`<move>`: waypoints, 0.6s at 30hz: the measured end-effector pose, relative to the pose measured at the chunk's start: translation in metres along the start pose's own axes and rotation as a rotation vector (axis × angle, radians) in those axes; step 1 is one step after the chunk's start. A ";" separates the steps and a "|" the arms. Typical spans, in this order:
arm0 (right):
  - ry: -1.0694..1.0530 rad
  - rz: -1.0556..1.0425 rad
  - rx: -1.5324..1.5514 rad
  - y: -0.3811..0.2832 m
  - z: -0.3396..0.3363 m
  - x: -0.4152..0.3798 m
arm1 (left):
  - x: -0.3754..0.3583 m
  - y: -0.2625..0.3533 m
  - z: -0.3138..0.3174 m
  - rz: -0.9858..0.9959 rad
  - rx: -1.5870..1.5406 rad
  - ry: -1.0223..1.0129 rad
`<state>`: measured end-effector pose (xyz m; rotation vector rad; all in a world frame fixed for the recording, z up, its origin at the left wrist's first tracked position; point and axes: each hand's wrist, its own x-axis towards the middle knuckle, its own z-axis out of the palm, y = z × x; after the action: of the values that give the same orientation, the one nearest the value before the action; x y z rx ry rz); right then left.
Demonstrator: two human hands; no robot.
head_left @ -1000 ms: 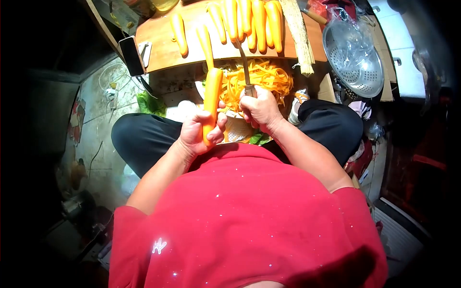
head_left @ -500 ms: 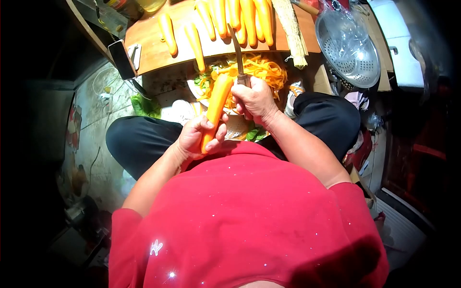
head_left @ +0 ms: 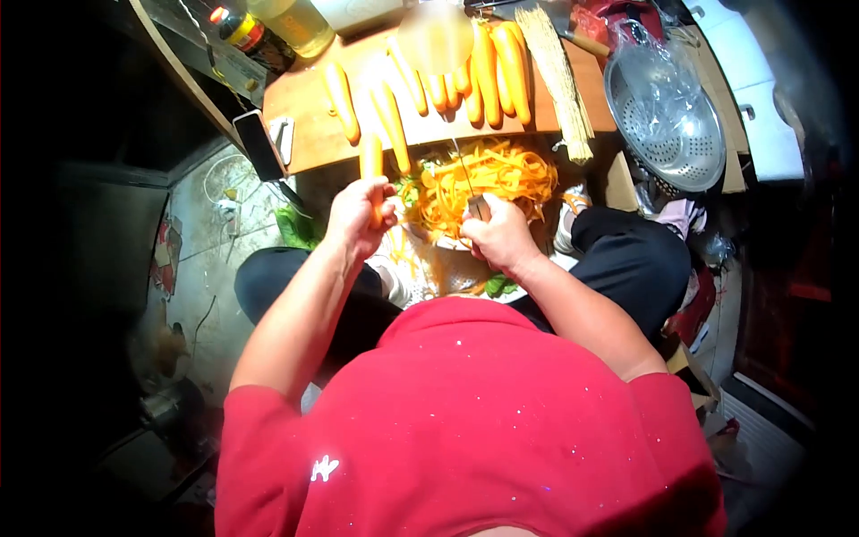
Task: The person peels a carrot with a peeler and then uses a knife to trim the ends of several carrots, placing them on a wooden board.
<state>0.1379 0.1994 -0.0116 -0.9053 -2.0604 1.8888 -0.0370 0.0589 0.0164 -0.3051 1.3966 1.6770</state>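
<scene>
My left hand is closed round the lower part of a peeled carrot, whose top points toward the table edge. To its right, my right hand grips the dark handle of a knife, its thin blade pointing away from me. Under the blade lies a heap of orange peelings with some green bits. Several carrots lie on the wooden table beyond my hands. Two of them lie apart at the left.
A phone leans at the table's left edge. Bottles stand at the back left. A straw brush lies right of the carrots, beside a metal colander holding clear plastic. Green leaves are on the floor.
My left hand has moved forward and left with the carrot, which now stands more upright in view. The knife is farther from it. The view has shifted, showing more of the table's back.
</scene>
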 end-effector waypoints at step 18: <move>-0.096 0.033 -0.212 -0.022 -0.003 0.003 | 0.177 0.084 0.024 0.420 0.272 0.286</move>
<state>0.1307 0.2042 0.0092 -0.9152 -2.3517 1.7878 -0.1912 0.1679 -0.0406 -0.1007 1.9886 1.7913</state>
